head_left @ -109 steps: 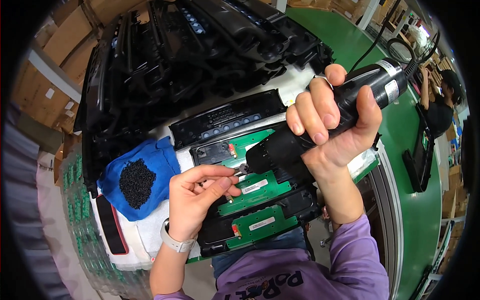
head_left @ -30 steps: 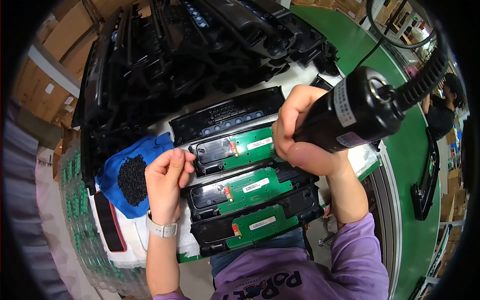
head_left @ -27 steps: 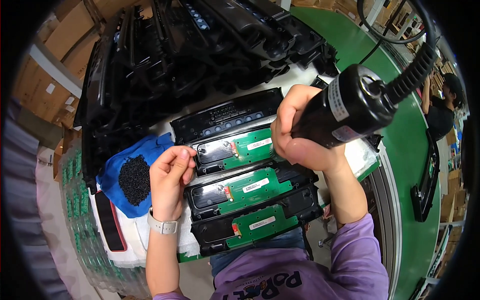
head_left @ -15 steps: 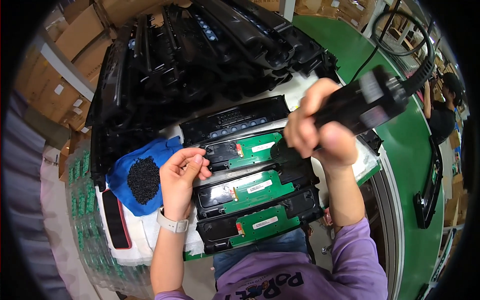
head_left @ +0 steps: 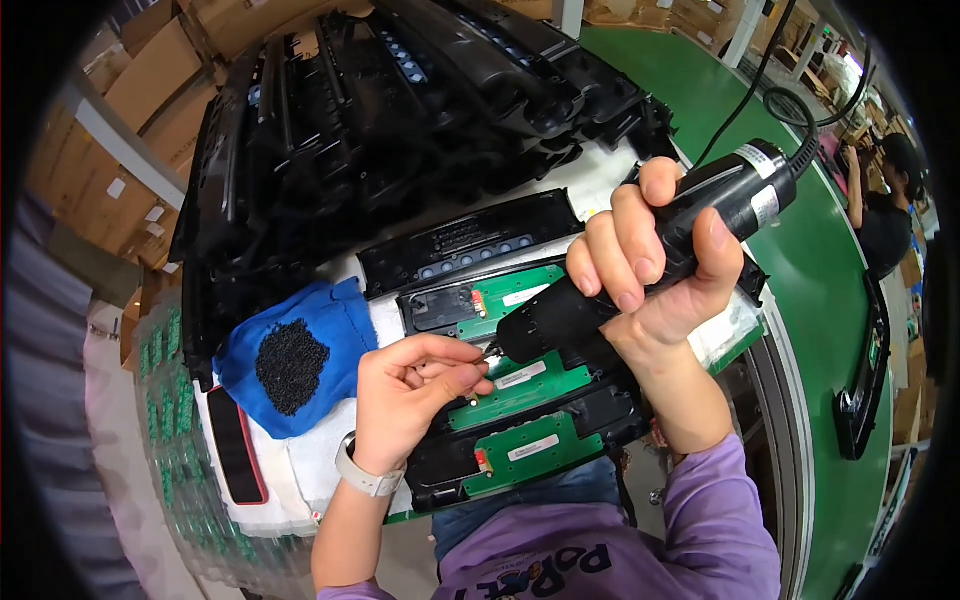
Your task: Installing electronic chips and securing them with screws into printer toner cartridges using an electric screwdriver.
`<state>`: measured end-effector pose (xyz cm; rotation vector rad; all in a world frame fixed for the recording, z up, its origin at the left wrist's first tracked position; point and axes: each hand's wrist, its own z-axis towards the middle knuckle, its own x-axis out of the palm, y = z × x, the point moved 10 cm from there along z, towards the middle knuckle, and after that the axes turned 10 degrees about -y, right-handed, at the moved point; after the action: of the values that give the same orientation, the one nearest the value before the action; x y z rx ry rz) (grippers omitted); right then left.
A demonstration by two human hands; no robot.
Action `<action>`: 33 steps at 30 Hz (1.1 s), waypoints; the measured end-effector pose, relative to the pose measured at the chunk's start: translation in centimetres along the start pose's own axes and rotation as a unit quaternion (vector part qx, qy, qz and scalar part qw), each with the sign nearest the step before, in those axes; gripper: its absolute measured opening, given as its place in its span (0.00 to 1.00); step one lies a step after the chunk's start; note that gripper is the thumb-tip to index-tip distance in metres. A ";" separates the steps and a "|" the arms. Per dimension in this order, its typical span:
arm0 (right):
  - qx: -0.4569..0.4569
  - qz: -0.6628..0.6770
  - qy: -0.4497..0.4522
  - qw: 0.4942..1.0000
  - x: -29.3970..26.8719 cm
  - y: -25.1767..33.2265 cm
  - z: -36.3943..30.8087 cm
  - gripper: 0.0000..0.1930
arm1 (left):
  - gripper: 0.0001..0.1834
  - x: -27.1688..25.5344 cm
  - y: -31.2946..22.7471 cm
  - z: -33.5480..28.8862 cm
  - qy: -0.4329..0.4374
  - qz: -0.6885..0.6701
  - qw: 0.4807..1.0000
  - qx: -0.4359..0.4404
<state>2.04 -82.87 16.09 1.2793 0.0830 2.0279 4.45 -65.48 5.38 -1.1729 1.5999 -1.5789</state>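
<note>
Black and thick-bodied, the electric screwdriver [head_left: 685,230] hangs tilted over the panels, its nose pointing left and near; the right hand [head_left: 668,310] is wrapped round its body, fingers curled on one side, thumb on the other; the left hand [head_left: 415,390] has thumb and forefinger drawn close at the bit [head_left: 490,352], but whether they pinch a screw there is too small to tell; if the bit spun now, it could nip those fingertips; a screw sitting askew on it might drop onto the middle circuit board [head_left: 535,390] and go astray; the cord [head_left: 805,125], curving off far right, could pull the tool off line if it caught; left of the left hand, the blue cloth [head_left: 340,320] cradles a heap of small black screws [head_left: 290,368], and a sleeve or wrist dragging its loose edge might scatter them; the near panel [head_left: 440,465] holds its own green board, as does the far panel [head_left: 440,310]; at far left, clear plastic trays [head_left: 165,440] carry more green boards; behind them stand cardboard boxes [head_left: 110,180], contents not visible
</note>
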 end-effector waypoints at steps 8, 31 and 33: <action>0.030 -0.032 -0.087 0.995 -0.5 -1.0 -0.6 0.11 | 0.07 0.3 0.0 -0.3 0.004 0.028 1.000 0.013; 0.052 0.002 -0.114 0.992 -0.8 -0.7 -0.7 0.13 | 0.06 0.2 -0.5 -1.0 0.015 0.010 1.000 0.009; 0.086 0.006 -0.080 0.993 -0.5 -1.0 -0.6 0.13 | 0.06 1.4 0.2 -1.1 0.075 0.001 0.996 -0.037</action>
<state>2.23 -82.23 15.00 1.5496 0.1794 1.9532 2.82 -66.21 5.56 -1.1126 1.7688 -1.6535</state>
